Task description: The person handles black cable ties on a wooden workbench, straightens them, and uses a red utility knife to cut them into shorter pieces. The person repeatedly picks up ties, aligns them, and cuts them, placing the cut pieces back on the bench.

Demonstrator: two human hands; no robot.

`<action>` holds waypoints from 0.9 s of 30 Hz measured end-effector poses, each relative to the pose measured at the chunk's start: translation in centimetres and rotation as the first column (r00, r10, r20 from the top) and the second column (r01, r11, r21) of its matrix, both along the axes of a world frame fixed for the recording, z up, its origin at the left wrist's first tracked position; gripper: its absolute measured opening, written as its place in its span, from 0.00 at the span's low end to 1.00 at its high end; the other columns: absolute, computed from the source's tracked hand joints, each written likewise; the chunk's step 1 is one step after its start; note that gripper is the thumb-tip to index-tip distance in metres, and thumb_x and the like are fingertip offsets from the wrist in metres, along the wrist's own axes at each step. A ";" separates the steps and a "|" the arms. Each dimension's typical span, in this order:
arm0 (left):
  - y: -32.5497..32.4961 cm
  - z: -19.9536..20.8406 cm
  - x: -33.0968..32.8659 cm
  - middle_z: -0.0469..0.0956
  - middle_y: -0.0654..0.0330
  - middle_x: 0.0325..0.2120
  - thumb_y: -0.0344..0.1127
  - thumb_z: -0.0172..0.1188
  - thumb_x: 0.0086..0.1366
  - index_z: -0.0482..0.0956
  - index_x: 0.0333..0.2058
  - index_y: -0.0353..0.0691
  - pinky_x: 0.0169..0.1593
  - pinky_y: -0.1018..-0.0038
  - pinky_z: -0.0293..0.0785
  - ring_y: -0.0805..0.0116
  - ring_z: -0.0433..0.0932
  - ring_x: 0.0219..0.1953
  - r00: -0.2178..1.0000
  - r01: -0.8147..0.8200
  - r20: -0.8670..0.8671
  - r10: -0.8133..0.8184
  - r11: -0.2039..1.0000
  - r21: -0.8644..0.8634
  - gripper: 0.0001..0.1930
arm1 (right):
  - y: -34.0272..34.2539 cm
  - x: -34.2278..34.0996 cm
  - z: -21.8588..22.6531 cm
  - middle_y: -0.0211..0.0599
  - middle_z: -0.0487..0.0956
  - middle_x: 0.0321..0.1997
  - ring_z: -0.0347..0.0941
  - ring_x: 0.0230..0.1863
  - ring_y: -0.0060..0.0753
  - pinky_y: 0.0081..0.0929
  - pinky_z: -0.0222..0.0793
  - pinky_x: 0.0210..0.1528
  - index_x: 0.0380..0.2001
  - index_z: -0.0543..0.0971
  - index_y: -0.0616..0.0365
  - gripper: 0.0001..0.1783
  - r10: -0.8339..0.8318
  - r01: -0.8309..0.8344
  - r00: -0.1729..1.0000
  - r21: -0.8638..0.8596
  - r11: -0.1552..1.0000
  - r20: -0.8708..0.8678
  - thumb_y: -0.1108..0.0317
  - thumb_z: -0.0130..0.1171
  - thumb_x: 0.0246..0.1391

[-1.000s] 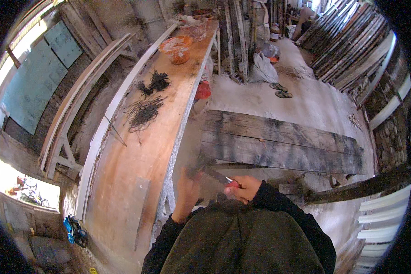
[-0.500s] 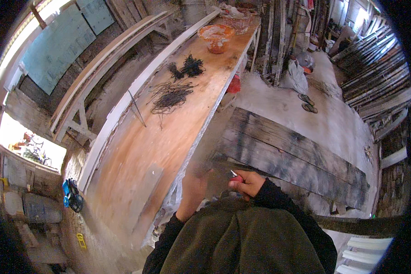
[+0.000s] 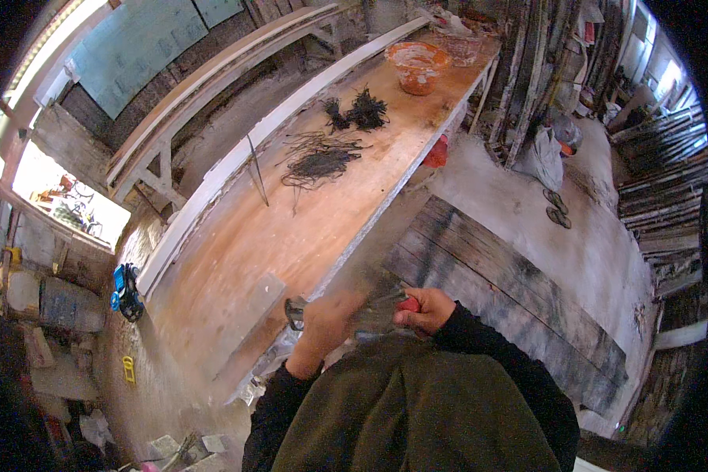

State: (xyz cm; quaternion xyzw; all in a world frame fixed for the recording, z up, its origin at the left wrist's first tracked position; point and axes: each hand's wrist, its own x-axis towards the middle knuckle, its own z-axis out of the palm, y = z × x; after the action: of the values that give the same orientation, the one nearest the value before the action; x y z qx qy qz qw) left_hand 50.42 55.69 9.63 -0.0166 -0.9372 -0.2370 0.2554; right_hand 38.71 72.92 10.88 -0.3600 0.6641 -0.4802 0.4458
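Left hand [image 3: 326,322] is raised at the near edge of the counter [image 3: 236,252]; it is blurred, the fingers look curled together around something, but I cannot tell surely what it grips. A small dark metal piece [image 3: 295,312] shows just beside this hand, on its left side, touching or almost touching it. Right hand [image 3: 425,308] is close to the left one, a little to the right, and its fingers are closed around a red handle [image 3: 407,304] of a tool; the rest of the tool is blurred between the two hands, so its kind is not clear. Both hands are above the edge of the counter, in front of the person's dark green jacket [image 3: 417,409].

Far to the left, below the counter, a blue object [image 3: 126,289] lies on the floor, and a small yellow thing [image 3: 129,368] is near it. On the long counter, well apart from the hands, a bundle of dark wires [image 3: 318,161] is spread out, and a smaller dark bundle [image 3: 362,110] lies behind it. At the far end of the counter stands an orange bowl [image 3: 415,67]. To the right of the counter, wide grey wooden planks [image 3: 511,291] lie on the floor, and farther right a pair of sandals [image 3: 557,208] rests on the pale ground.
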 end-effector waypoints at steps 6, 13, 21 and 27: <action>-1.3 2.5 -0.3 0.68 0.60 0.13 0.30 0.52 0.40 0.70 0.27 0.46 0.15 0.69 0.63 0.59 0.69 0.15 0.965 0.244 0.141 -0.223 0.956 -0.160 0.10 | 0.7 -3.7 1.2 0.30 0.72 0.22 0.66 0.24 0.21 0.20 0.62 0.29 0.34 0.71 0.54 0.16 0.260 -0.256 0.965 0.096 0.962 -0.029 0.57 0.54 0.42; -7.1 -4.3 4.6 0.72 0.54 0.22 0.34 0.53 0.47 0.68 0.32 0.38 0.27 0.71 0.67 0.59 0.72 0.23 0.922 -0.386 0.221 0.317 0.770 0.508 0.13 | 7.4 -18.5 0.9 0.27 0.62 0.08 0.57 0.07 0.20 0.18 0.55 0.08 0.22 0.66 0.55 0.10 -0.443 0.463 0.876 -0.074 0.883 0.190 0.60 0.46 0.48; -2.5 -3.1 -6.4 0.65 0.60 0.31 0.52 0.39 0.57 0.58 0.45 0.33 0.37 0.74 0.62 0.69 0.65 0.32 0.920 -0.294 0.113 0.375 0.468 0.833 0.27 | -1.9 -13.9 -0.1 0.25 0.63 0.11 0.58 0.08 0.17 0.16 0.54 0.09 0.24 0.66 0.58 0.09 0.155 -0.191 0.977 -0.278 0.942 -0.146 0.63 0.47 0.48; -1.6 -2.1 -8.3 0.62 0.64 0.33 0.48 0.36 0.60 0.54 0.48 0.35 0.37 0.77 0.61 0.73 0.62 0.32 0.910 -0.266 0.082 0.405 0.423 0.866 0.25 | -5.1 -14.5 1.0 0.33 0.69 0.17 0.65 0.18 0.23 0.23 0.61 0.23 0.35 0.69 0.55 0.16 0.412 -0.413 0.905 -0.010 0.911 0.104 0.56 0.49 0.47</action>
State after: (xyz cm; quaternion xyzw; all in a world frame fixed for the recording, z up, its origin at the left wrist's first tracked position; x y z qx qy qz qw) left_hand 42.12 54.07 7.57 0.2842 -0.6551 -0.6143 0.3357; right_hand 24.23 67.82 11.86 -0.4641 0.5517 -0.3892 0.5734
